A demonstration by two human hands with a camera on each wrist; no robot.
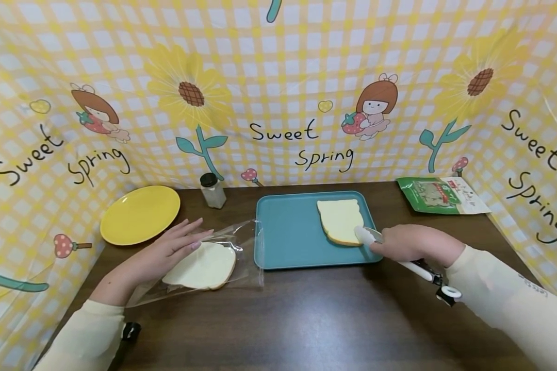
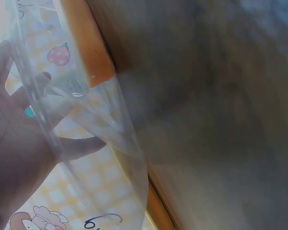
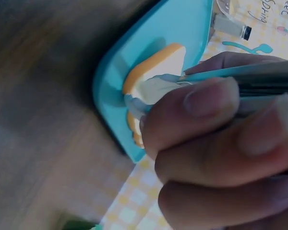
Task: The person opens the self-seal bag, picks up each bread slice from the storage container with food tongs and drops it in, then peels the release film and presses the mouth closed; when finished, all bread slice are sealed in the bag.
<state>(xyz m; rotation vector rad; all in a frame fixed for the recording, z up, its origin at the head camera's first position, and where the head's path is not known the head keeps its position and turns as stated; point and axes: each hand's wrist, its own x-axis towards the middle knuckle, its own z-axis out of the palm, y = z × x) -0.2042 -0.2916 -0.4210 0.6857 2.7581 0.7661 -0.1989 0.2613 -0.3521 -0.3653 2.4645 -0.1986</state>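
Note:
My left hand (image 1: 164, 252) rests over a clear plastic bag (image 1: 250, 247) with its fingers extended. Inside the bag lies a bread slice (image 1: 206, 265); its orange crust (image 2: 89, 45) shows in the left wrist view. My right hand (image 1: 406, 241) grips a pair of tongs (image 1: 418, 270) with pale tips. Those tips are at the near right corner of another bread slice (image 1: 339, 220), which lies flat on the right part of a blue tray (image 1: 285, 237). In the right wrist view, curled fingers (image 3: 197, 110) cover part of the tongs; whether the tips pinch the bread, I cannot tell.
At the back left are a yellow plate (image 1: 139, 214) and a black-capped shaker (image 1: 212, 191). A green and white packet (image 1: 441, 196) lies at the back right. Patterned cloth (image 1: 278, 93) hangs behind and on both sides of the dark wooden table (image 1: 306, 319).

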